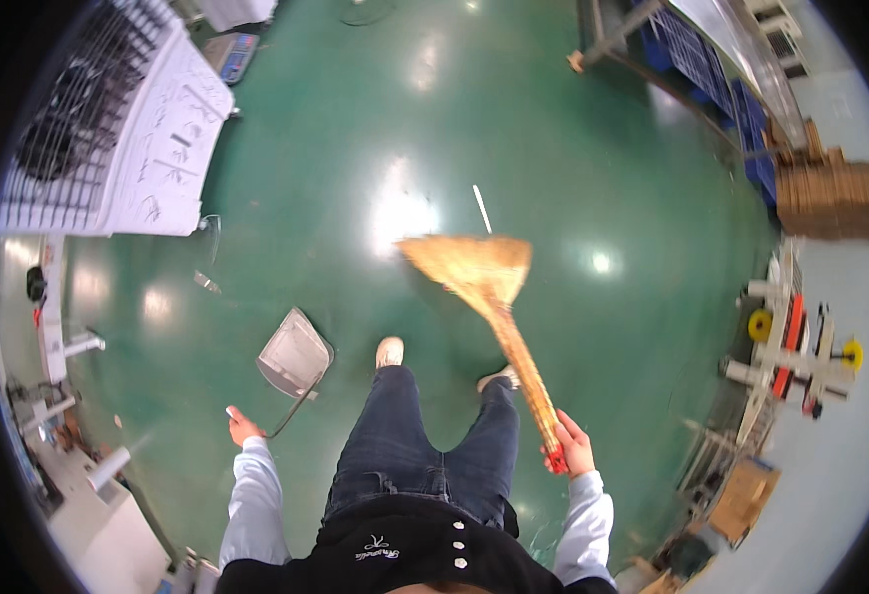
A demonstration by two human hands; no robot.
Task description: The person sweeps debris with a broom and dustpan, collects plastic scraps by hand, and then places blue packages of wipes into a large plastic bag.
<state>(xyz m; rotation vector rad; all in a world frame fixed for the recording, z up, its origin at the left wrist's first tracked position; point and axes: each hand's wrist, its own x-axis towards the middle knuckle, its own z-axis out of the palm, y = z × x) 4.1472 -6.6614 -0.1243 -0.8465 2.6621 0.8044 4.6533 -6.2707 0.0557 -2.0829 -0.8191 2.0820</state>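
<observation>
My right hand (575, 444) is wrapped round the red-ended top of a straw broom's handle. The broom (484, 269) slants away to the far left, its yellow bristle head fanned out over the green floor in front of my feet. A thin white strip (482, 209) lies on the floor just beyond the bristles. At my left side, my left hand (243, 426) is closed at the end of the thin, dark handle of a dustpan. The grey dustpan (296, 353) is low, left of my left shoe; whether it touches the floor is unclear.
A white wheeled cart with a wire cage (147, 148) stands at far left. Small scraps (207, 282) lie on the floor near it. A metal table (632, 25) is at far right, with stacked cardboard (835, 201) beside it. Equipment with red and yellow parts (791, 346) lines the right wall.
</observation>
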